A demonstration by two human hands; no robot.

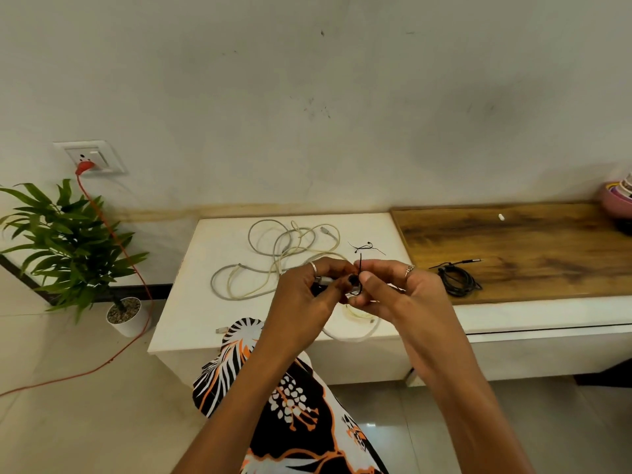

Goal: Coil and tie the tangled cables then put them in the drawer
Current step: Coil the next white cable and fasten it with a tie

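Head view shows both of my hands raised over the front of the white desk (191,268), fingers curled in toward each other. My left hand (304,292) pinches a small white coil (359,323) where its turns bunch together, and my right hand (393,289) pinches a thin black tie (359,265) whose tail sticks up between my thumbs. The rest of that coil hangs below my hands, just above the desk edge.

I judge the cable to be light and limp: it holds a loop only while pinched, so the grip belongs right at the crossing of the turns, with the tie pulled snug there. The tie is thin and probably slippery, so fingertips suit it better than a full grasp.

Behind my hands, a tangle of pale cables (287,251) lies loose on the desk, not yet coiled. Spare black ties (366,248) lie just beside it. A black cable (456,280), already bundled, rests on the wooden top (530,241) to my right. I cannot pick out the drawer with any certainty.

The desk stands against a scuffed white wall. To my left, a potted plant (68,241) sits on the tiled floor, and an orange cord (136,278) runs down from a wall socket (90,159). Pink bowls (615,200) peek in at far right.
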